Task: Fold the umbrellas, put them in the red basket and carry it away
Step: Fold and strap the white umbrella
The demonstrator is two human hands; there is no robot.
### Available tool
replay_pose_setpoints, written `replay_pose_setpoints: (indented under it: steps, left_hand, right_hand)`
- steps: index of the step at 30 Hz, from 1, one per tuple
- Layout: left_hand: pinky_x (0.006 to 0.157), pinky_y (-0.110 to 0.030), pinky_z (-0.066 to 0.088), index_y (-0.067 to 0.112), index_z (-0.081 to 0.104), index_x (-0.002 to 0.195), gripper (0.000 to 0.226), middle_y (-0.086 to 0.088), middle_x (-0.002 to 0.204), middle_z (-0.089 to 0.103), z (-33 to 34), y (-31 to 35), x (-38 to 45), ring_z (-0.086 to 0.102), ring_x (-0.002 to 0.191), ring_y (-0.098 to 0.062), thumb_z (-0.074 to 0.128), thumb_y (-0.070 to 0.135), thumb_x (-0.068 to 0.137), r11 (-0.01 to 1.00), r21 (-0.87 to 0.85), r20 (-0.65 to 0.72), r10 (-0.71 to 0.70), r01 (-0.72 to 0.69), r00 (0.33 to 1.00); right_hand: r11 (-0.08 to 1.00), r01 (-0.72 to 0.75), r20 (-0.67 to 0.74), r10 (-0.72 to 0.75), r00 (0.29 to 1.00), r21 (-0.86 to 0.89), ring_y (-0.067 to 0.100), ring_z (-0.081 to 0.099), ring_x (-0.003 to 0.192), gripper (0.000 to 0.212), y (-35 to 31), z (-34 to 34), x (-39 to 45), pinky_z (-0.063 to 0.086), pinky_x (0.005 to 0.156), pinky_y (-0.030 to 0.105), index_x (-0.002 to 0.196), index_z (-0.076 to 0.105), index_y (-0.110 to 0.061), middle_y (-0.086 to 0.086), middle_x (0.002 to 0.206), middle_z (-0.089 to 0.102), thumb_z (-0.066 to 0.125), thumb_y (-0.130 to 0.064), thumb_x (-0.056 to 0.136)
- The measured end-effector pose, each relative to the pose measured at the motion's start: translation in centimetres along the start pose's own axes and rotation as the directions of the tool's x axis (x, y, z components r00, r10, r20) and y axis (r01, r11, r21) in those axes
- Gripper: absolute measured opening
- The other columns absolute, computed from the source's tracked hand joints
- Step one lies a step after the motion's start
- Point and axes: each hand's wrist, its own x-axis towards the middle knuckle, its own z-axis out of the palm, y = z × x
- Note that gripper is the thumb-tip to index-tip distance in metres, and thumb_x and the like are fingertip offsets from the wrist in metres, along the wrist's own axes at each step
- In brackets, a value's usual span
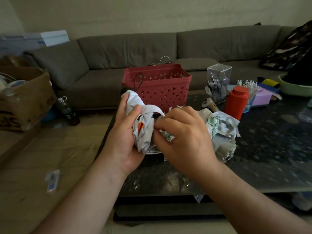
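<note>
My left hand [125,132] grips a collapsed white umbrella [143,132] with an orange mark, its black handle and loop pointing up toward the basket. A white strap of it arcs over to my right hand [184,141], whose fingers pinch the fabric beside the left hand. Behind my right hand, a second umbrella [219,132] with a green floral print lies bunched on the dark table [270,149]. The red basket [157,85] with triangle holes stands at the table's far edge; I cannot see its inside.
A red bottle [236,103], a clear box of small items [218,78], a purple box [263,98] and a green bowl [295,88] crowd the table's far right. A grey sofa [135,51] runs behind. A cardboard box [22,98] and a dark bottle [67,110] stand on the floor at left.
</note>
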Motion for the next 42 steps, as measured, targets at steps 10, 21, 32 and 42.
replay_pose_setpoints:
  steps: [10,21,32,42]
  left_hand:
    - [0.075,-0.035,0.062,0.048,0.05,0.151,0.057,0.005,0.125,0.073,0.2,0.8,-0.3,0.075,0.1,-0.014,0.057,0.031,0.097,0.979,-0.053,0.086,0.2,-0.196,0.976]
    - [0.115,-0.056,0.047,0.064,0.048,0.144,0.053,0.019,0.16,0.046,-1.9,0.7,-0.6,0.055,0.142,-0.016,0.066,0.041,0.1,0.722,0.472,0.306,0.404,-0.506,0.862]
    - [0.11,-0.002,0.029,0.054,0.03,0.149,0.05,0.053,0.146,0.038,-1.8,-0.8,-0.4,0.032,0.142,0.021,0.048,0.045,0.103,0.56,0.599,0.394,0.416,-0.572,0.82]
    - [0.096,-0.046,0.06,0.021,0.048,0.155,0.068,-0.017,0.136,0.068,-2.3,0.4,0.7,0.071,0.119,-0.032,0.073,0.017,0.091,0.959,0.271,0.218,0.019,-0.079,0.976]
  right_hand:
    - [0.88,-0.245,0.084,0.231,0.969,0.408,0.018,0.065,0.082,0.012,-0.5,0.1,-0.7,0.052,0.074,0.046,0.084,0.076,-0.017,-0.008,0.082,0.069,0.075,-0.022,0.094]
    - [0.72,-0.501,0.462,0.278,0.842,0.48,0.009,0.062,0.121,0.064,-0.4,-2.2,1.3,0.054,0.1,0.037,0.135,0.053,-0.039,-0.016,0.119,0.064,0.076,-0.062,0.08]
    - [0.26,-0.79,0.667,0.428,0.61,0.556,0.034,0.076,0.087,0.033,-1.9,-0.6,0.4,0.064,0.078,0.06,0.109,0.056,-0.011,0.029,0.101,0.069,0.08,-0.026,0.092]
    - [0.001,-0.806,0.691,0.515,0.508,0.592,0.014,0.069,0.062,0.01,-0.4,-0.8,1.0,0.054,0.048,0.027,0.108,0.061,-0.008,0.009,0.083,0.069,0.066,-0.006,0.1]
